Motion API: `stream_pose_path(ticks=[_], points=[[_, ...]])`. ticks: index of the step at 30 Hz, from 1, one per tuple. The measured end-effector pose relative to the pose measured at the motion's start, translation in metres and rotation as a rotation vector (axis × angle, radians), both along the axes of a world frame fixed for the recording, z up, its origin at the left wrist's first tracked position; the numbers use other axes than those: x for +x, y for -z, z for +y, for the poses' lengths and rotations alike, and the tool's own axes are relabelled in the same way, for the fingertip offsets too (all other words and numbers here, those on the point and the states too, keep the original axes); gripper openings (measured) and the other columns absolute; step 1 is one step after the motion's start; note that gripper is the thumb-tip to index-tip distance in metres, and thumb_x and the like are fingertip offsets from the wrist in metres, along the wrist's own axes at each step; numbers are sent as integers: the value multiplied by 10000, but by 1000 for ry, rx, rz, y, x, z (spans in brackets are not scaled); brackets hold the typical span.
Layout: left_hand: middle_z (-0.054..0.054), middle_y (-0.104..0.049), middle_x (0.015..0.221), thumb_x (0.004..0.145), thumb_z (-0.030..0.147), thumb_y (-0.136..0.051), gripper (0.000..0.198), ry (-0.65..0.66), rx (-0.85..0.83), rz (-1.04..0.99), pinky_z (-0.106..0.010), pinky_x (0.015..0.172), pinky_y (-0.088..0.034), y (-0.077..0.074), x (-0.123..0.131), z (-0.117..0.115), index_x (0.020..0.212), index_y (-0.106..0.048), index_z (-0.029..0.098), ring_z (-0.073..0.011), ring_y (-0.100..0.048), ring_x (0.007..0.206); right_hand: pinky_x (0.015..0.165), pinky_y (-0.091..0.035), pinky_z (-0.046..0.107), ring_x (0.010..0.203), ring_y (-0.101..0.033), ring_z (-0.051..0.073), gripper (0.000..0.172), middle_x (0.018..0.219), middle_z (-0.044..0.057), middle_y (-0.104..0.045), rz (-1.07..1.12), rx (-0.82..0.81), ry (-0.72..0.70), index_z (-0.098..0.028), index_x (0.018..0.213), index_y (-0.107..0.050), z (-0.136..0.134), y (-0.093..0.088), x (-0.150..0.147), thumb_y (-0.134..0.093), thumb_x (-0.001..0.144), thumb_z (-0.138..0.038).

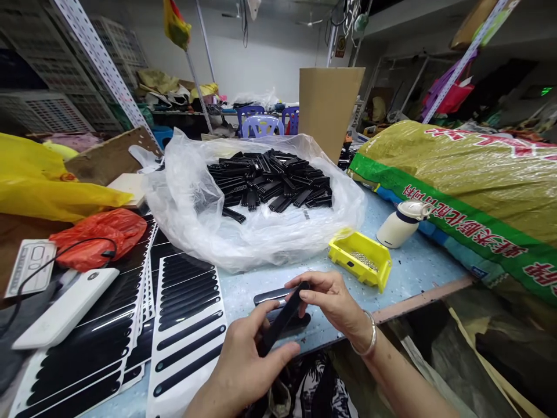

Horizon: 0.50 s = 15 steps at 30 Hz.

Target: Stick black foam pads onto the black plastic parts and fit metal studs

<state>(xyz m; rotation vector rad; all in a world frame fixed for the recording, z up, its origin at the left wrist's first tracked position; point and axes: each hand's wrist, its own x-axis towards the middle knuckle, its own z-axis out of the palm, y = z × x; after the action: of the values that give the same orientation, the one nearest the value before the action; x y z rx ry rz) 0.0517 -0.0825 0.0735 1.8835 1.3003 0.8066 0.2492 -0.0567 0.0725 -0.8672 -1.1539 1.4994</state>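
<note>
Both my hands hold one long black plastic strip (282, 318) just above the table's near edge. My left hand (243, 366) grips its lower end with thumb and fingers closed round it. My right hand (333, 302) pinches the upper end with its fingertips; a silver bangle sits on that wrist. Under the strip lie two more glossy black pieces (272, 296) on the blue table (413, 267). Sheets of black oblong stickers (187, 313) lie just left of my hands.
A clear plastic bag (261, 232) holds a heap of black combs (270, 183). Right of it stand a yellow tray of small metal balls (361, 258), a white bottle (400, 223) and a big green-yellow sack (470, 186). At left lie a white power bank (65, 313), a red bag (100, 235) and a yellow bag (39, 180).
</note>
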Motion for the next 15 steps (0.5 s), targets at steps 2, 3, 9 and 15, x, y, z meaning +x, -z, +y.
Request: stream_pose_path(ticks=[2,3,9,15], points=[[-30,-743,909,779,259,-659,403,46,146,17,-247,694,-527,3,-3,-1,1180,-621,242,-181,-688,774,543,-520,264,568,-618,135,259,777,54,-708,-48,-8,8,-147,957,-747,-2,1,1,-713,760,-311],[-38,-746,986,814,230,-620,367,77,196,15,-248,746,-532,4,-4,-1,1181,-623,250,-184,-698,846,523,-508,253,541,-601,123,257,754,47,-701,-90,-13,5,-144,943,-749,-3,1,2,-717,753,-315],[-32,-750,920,866,175,-555,279,257,269,73,-222,710,-529,3,-11,5,1125,-635,241,-161,-703,791,460,-442,200,485,-569,105,208,570,24,-661,-187,-109,-38,-122,747,-752,-2,5,7,-770,660,-310],[-31,-715,721,859,217,-562,247,261,392,144,-227,595,-478,2,-25,27,1079,-675,198,-150,-650,617,435,-461,220,464,-585,128,230,552,27,-665,-158,-134,-25,-122,674,-718,9,1,0,-763,656,-347]])
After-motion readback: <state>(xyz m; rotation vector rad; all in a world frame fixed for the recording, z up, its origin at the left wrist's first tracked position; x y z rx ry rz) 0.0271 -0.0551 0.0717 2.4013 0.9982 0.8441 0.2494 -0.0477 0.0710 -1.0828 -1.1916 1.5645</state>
